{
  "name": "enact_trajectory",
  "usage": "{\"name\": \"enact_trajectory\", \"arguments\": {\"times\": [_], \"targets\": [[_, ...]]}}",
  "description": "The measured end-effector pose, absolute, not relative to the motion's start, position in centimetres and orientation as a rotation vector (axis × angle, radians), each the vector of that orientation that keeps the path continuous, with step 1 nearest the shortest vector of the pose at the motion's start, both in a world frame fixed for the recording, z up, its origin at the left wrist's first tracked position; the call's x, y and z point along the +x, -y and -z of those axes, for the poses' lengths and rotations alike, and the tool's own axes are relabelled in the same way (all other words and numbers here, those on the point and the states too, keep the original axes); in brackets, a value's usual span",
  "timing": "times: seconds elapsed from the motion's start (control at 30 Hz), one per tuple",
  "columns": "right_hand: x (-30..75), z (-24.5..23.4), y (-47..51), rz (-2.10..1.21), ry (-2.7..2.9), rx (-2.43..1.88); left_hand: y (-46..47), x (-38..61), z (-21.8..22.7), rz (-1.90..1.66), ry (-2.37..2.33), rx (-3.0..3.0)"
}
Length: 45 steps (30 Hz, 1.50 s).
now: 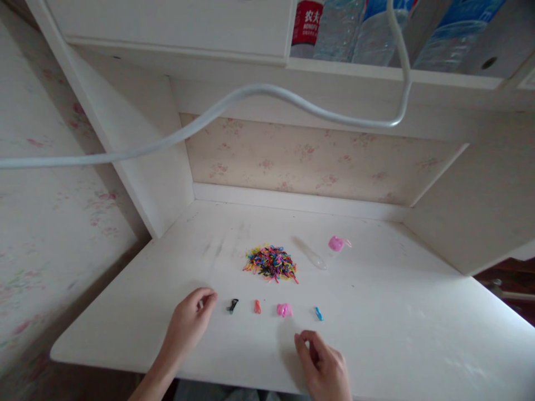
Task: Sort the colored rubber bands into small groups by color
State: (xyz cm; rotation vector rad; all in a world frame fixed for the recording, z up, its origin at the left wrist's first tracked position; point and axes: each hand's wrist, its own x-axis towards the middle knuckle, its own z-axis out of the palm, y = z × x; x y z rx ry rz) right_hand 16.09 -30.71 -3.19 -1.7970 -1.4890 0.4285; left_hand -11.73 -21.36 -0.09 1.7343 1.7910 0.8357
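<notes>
Rubber-band pile (271, 263) at 12 o'clock: my left hand (190, 320) and right hand (324, 365), fingertips pinched on perhaps nothing (I cannot tell), could scatter the sorted row (284, 309) between them.

A home study nook, seen over my feed.
I see a white surface (376, 334) built into a matching shelf unit (167, 33). Faded floral wallpaper (313, 161) runs behind it and along the left wall, and plastic water bottles (355, 28) sit in the cubby overhead.

Multicoloured bands (271, 263), white desk (376, 312), floral wallpaper (313, 161)
</notes>
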Motion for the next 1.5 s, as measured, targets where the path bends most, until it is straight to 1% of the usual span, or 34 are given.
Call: {"name": "enact_trajectory", "arguments": {"times": [0.13, 0.2, 0.43, 0.67, 0.9, 1.13, 1.3, 1.5], "targets": [[15.7, 3.4, 30.7, -0.384, 1.552, -1.732, 20.8, -6.8, -2.4, -0.636, -1.575, 2.019], [15.7, 3.3, 30.4, -0.370, 1.592, -1.712, 20.4, -4.4, -3.2, -0.510, -1.540, 2.123], [15.8, 3.5, 30.5, -0.327, 1.631, -1.705, 17.7, 0.0, -2.3, -0.280, -1.695, 2.348], [15.7, 3.8, 30.5, -0.274, 1.632, -1.690, 16.4, 0.8, -1.5, -0.248, -1.686, 2.400], [15.8, 5.0, 30.2, -0.199, 1.620, -1.636, 16.6, 0.9, -1.3, -0.236, -1.649, 2.473], [15.8, 5.2, 30.0, -0.175, 1.641, -1.640, 16.9, 1.2, -1.4, -0.195, -1.608, 2.507], [15.7, 4.7, 29.9, -0.120, 1.657, -1.640, 16.5, 1.4, -1.7, -0.166, -1.589, 2.515], [15.3, 3.6, 30.3, -0.199, 1.601, -1.711, 16.1, 1.0, -1.5, -0.151, -1.590, 2.493]]}}
